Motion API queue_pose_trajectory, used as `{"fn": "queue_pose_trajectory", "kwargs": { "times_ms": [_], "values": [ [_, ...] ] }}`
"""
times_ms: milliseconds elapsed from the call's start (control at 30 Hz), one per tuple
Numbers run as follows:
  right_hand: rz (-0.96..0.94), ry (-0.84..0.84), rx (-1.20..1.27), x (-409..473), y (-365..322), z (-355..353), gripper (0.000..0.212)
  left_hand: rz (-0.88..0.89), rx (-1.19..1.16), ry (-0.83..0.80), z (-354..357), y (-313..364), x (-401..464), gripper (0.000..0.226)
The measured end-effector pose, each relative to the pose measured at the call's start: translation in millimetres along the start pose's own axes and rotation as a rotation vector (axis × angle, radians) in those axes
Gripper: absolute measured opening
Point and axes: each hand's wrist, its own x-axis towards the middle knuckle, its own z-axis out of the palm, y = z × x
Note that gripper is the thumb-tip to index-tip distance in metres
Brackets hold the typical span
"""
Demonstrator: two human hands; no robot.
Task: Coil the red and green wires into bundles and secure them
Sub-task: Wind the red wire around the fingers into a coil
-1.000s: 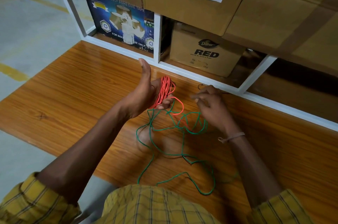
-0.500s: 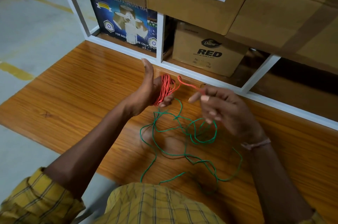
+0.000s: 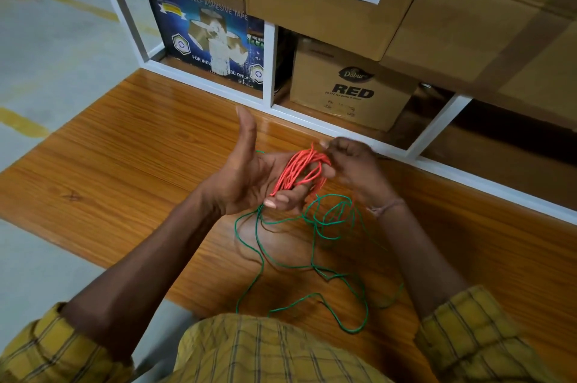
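Fingers (image 3: 285, 198) of left hand (image 3: 240, 176) curl under the red wire (image 3: 301, 168) coil looped round them, thumb up. Wooden table (image 3: 125, 170) carries the loose green wire (image 3: 312, 260), tangled below both hands. Right hand (image 3: 352, 164) pinches the coil's top strand, fingers clenched.

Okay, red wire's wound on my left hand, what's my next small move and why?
Probably wrap the tail pinched by your right hand across the middle of the red coil to bind it: the coil looks fully wound round your left hand, while the green wire lies loose on the table.
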Motion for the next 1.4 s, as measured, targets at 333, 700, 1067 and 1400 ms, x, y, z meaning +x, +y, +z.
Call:
{"fn": "queue_pose_trajectory", "kwargs": {
  "times_ms": [333, 700, 1067, 1400],
  "values": [
    [0.037, -0.301, -0.251, -68.6, 37.1, 36.3, 0.031, 0.205, -0.039, 0.354, -13.7, 7.7, 8.5, 0.148],
    [-0.010, -0.621, -0.022, -86.8, -18.3, -4.4, 0.021, 0.000, 0.498, 0.635, -35.9, -16.4, 20.1, 0.146],
    [-0.053, -0.462, 0.744, -34.7, -30.6, -41.3, 0.038, -0.079, 0.545, 0.308, -21.4, -8.3, 9.1, 0.140],
    [-0.102, 0.031, -0.024, 20.4, -6.8, -24.3, 0.016, -0.043, 0.072, 0.012, -8.4, 5.5, 4.0, 0.161]
  ]
}}
